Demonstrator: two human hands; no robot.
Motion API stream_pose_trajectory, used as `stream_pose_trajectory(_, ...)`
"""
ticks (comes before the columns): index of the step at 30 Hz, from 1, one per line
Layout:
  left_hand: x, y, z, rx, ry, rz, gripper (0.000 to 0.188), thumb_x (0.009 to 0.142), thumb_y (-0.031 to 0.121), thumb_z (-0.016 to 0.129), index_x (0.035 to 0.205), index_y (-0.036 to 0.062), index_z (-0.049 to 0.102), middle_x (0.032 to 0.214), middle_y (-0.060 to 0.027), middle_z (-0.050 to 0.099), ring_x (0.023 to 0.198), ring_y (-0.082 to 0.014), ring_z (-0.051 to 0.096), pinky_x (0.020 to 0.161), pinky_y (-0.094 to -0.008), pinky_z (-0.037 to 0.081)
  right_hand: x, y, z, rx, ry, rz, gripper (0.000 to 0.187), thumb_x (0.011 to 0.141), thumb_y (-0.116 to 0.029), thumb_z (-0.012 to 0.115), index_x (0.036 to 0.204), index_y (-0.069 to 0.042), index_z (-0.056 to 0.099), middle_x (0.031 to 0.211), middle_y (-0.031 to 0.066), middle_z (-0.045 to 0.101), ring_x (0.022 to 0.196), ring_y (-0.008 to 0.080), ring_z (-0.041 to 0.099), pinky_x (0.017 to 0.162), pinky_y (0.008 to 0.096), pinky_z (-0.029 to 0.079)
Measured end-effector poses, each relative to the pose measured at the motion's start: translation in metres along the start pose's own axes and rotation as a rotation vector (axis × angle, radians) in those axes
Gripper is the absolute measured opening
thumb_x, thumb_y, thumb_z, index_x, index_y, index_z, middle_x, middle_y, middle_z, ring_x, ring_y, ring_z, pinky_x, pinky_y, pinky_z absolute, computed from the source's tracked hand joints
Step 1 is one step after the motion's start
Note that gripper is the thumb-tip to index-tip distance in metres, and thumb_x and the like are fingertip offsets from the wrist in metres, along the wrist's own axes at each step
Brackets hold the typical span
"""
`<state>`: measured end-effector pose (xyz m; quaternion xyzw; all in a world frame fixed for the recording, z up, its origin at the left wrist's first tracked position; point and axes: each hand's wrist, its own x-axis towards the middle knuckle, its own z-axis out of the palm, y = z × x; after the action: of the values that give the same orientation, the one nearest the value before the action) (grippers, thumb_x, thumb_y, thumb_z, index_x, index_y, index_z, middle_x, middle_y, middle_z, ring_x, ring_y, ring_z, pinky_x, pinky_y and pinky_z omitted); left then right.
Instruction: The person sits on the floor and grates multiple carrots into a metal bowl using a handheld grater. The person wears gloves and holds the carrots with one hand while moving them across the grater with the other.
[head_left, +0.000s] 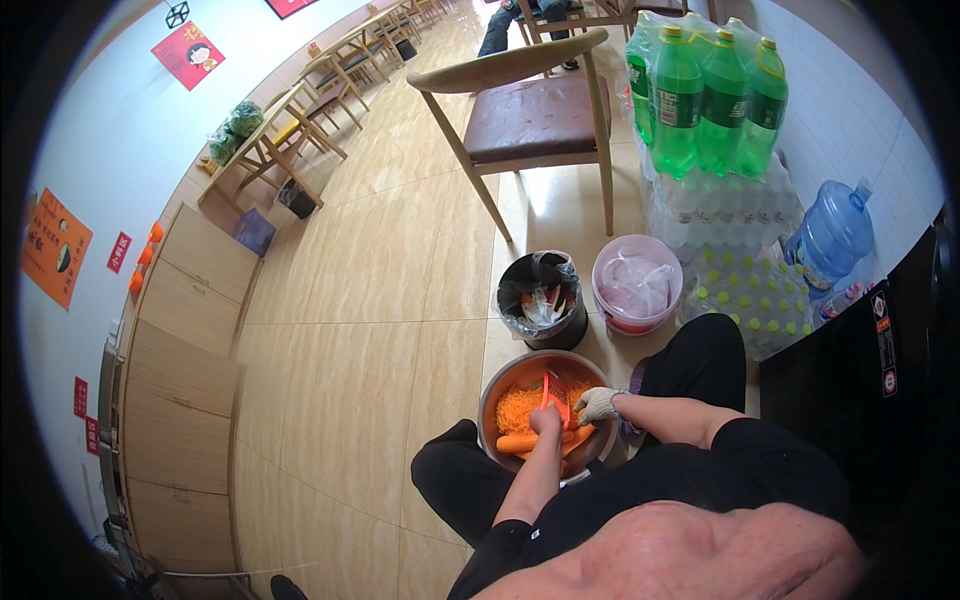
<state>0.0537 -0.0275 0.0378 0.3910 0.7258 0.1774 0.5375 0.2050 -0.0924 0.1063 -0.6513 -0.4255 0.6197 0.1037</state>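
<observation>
Between my knees stands a round metal bowl [527, 366] with a heap of shredded carrot [516, 408] on its left side. Whole peeled carrots [516, 443] lie at its near side. My left hand [546, 421] is closed round the near end of an orange grater [556, 394], which leans up over the shreds. In a whitish work glove, my right hand [599, 404] is curled against the grater's right side. Whatever its fingers hold is hidden.
Just beyond the bowl stand a lined black bin [541, 325] with scraps and a pink-white bucket [637, 285] with a plastic bag inside. A wooden chair [538, 118] is farther ahead. Packs of green bottles [700, 105] and a blue water jug [833, 232] are at the right.
</observation>
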Motion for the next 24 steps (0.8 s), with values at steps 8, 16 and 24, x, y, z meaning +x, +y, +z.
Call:
stream_pose_trajectory(8,0.01,-0.007,0.004,0.023,0.009,0.049,0.023,0.088,0.016,0.06,0.072,0.0021,0.051,0.055,-0.0083,0.053,0.042,-0.0186,0.052,0.035,-0.0341,0.042,0.003,0.003,0.0,0.017,-0.012,-0.025,0.055,0.069,-0.02,0.08,0.121,-0.007,0.065,0.092,0.0121,0.07,0.077,0.0208,0.065,0.071,0.0326,0.053)
stream_pose_trajectory(16,0.004,-0.004,0.003,-0.038,0.005,0.065,0.024,0.088,0.014,0.061,0.069,0.0018,0.05,0.054,-0.0079,0.053,0.041,-0.018,0.052,0.035,-0.0341,0.042,0.005,0.004,0.002,-0.028,-0.018,-0.011,0.055,0.07,-0.023,0.078,0.122,-0.01,0.065,0.094,0.012,0.07,0.077,0.0211,0.066,0.072,0.0325,0.054)
stream_pose_trajectory(24,-0.005,0.008,-0.001,0.084,0.023,0.05,0.023,0.085,0.016,0.062,0.072,-0.0027,0.058,0.057,-0.0113,0.059,0.045,-0.0205,0.059,0.041,-0.0349,0.048,-0.001,0.001,0.001,-0.049,-0.009,-0.004,0.055,0.07,-0.022,0.078,0.122,-0.01,0.064,0.09,0.0121,0.07,0.074,0.0211,0.066,0.069,0.0328,0.054)
